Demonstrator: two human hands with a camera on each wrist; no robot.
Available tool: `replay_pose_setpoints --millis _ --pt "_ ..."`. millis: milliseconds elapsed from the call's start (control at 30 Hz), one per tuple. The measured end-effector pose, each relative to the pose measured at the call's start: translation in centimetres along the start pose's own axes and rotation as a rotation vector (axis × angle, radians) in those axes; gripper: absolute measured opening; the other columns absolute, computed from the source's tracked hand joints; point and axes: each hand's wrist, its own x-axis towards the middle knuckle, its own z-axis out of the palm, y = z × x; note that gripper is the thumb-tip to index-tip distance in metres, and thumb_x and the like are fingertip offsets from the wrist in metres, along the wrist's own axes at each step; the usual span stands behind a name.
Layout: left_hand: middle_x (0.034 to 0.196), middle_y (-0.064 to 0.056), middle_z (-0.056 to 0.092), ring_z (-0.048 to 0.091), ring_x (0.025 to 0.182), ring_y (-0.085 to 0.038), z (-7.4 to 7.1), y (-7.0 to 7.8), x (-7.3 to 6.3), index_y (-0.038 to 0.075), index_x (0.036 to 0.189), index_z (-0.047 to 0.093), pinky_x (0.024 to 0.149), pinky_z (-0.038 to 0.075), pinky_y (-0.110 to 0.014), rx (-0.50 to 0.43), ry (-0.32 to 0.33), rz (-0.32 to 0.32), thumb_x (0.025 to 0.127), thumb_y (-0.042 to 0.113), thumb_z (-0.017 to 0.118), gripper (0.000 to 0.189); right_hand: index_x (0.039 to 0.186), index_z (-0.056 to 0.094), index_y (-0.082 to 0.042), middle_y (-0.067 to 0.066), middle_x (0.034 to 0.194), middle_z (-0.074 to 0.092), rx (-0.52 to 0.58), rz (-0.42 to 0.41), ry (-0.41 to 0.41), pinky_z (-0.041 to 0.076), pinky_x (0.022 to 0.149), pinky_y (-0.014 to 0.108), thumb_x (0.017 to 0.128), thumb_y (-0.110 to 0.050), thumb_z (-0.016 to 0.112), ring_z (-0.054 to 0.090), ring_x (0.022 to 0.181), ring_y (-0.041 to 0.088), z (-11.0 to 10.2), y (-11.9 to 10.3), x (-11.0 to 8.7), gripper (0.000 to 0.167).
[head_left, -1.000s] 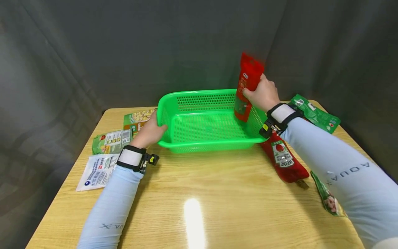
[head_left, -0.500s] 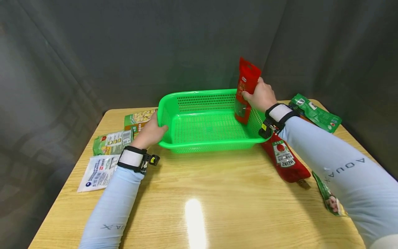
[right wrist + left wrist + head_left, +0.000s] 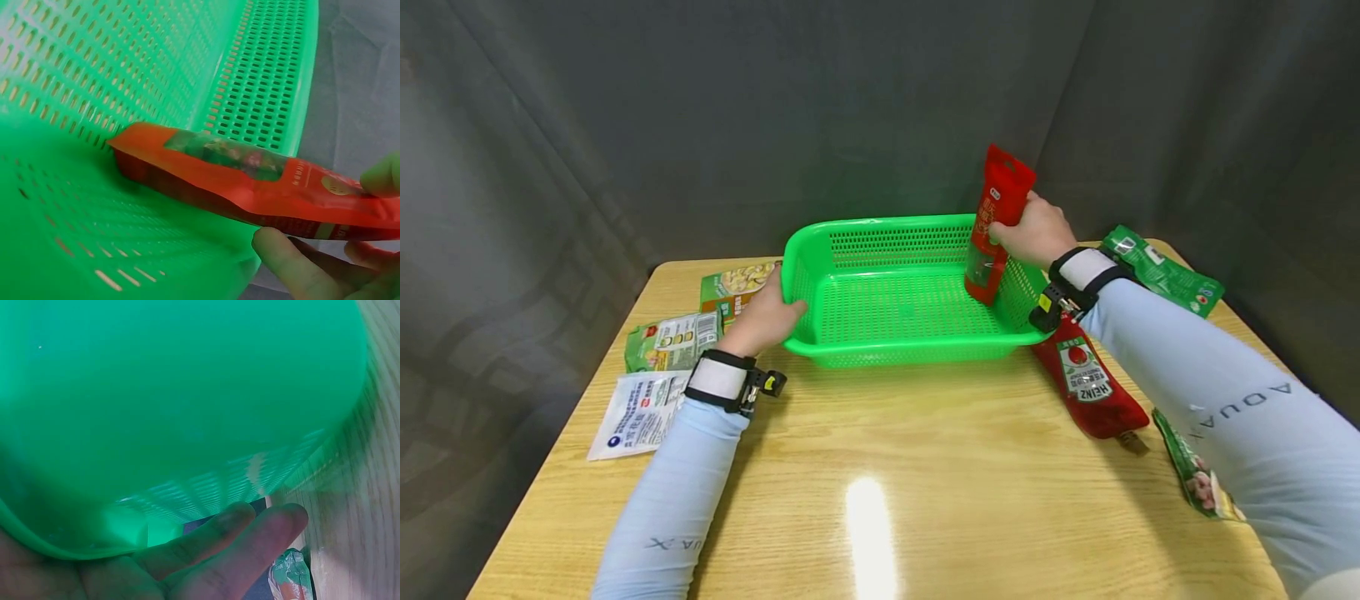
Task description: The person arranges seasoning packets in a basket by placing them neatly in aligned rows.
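A green perforated plastic basket (image 3: 906,310) stands on the wooden table. My left hand (image 3: 766,315) grips its left rim, thumb over the edge; in the left wrist view some fingers (image 3: 250,550) extend along the outside of the basket. My right hand (image 3: 1037,232) pinches a tall red food bag (image 3: 1002,200) with a clear window, between thumb and fingers. The bag is upright, slightly tilted, inside the basket's right end. In the right wrist view the red bag (image 3: 212,178) has its lower end down by the basket floor and wall; what fills it is unclear.
Left of the basket lie a nut-picture packet (image 3: 741,285), a green packet (image 3: 673,342) and a white packet (image 3: 638,417). On the right are a red Heinz ketchup pouch (image 3: 1090,387), a green pouch (image 3: 1165,271) and another green packet (image 3: 1198,475). A dark curtain (image 3: 865,108) hangs behind.
My right hand has lowered the red bag a little further into the basket's right end. The left hand and the basket have stayed nearly in place.
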Motion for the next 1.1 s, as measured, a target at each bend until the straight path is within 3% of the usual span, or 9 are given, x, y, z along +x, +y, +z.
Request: replay_pose_setpoints --millis 167,367,567,733,967,1100 --pt "0.134 -0.026 0.048 0.054 0.108 -0.036 0.14 0.04 0.10 0.006 0.157 0.009 0.089 0.047 -0.050 -0.012 -0.001 0.003 0.101 0.015 0.049 0.069 0.129 0.051 0.004 0.025 0.117 0.064 -0.001 0.013 -0.007 0.054 0.064 0.033 0.097 -0.035 0.053 0.068 0.082 0.034 -0.56 -0.03 -0.20 0.051" --pt "0.139 -0.027 0.045 0.050 0.116 -0.038 0.21 -0.10 0.27 0.005 0.157 0.008 0.095 0.043 -0.054 -0.007 -0.003 0.009 0.101 0.017 0.048 0.070 0.124 0.055 0.007 0.028 0.116 0.065 -0.001 0.004 -0.003 0.055 0.059 0.030 0.095 -0.033 0.057 0.070 0.077 0.034 -0.72 0.18 -0.63 0.049" --pt "0.142 -0.027 0.042 0.048 0.121 -0.039 0.05 -0.02 0.41 0.005 0.158 0.006 0.098 0.041 -0.055 -0.006 -0.001 0.010 0.101 0.016 0.048 0.072 0.128 0.051 0.008 0.029 0.121 0.062 0.038 0.010 -0.007 0.058 0.063 0.033 0.095 -0.030 0.060 0.069 0.088 0.039 -0.68 0.42 -0.93 0.052" --pt "0.144 -0.028 0.040 0.046 0.122 -0.040 0.06 -0.15 0.43 0.005 0.158 0.006 0.098 0.041 -0.056 -0.006 -0.007 0.006 0.102 0.017 0.048 0.071 0.125 0.053 0.008 0.029 0.118 0.063 0.011 -0.002 -0.004 0.057 0.062 0.031 0.093 -0.028 0.063 0.069 0.087 0.039 -0.55 0.39 -0.77 0.049" --pt "0.142 -0.027 0.042 0.048 0.119 -0.039 0.18 -0.22 0.56 0.005 0.157 0.009 0.096 0.042 -0.055 -0.027 -0.008 0.012 0.101 0.016 0.048 0.069 0.124 0.056 0.007 0.028 0.116 0.064 -0.047 -0.019 0.016 0.054 0.080 0.051 0.090 -0.023 0.066 0.064 0.093 0.042 -0.44 0.21 -0.55 0.046" --pt "0.145 -0.027 0.039 0.046 0.122 -0.039 0.10 -0.20 0.58 0.006 0.158 0.007 0.098 0.041 -0.055 -0.024 -0.011 0.014 0.102 0.016 0.048 0.070 0.125 0.054 0.008 0.029 0.119 0.063 -0.054 -0.011 0.022 0.050 0.086 0.056 0.090 -0.022 0.066 0.062 0.099 0.044 -0.32 0.18 -0.42 0.048"
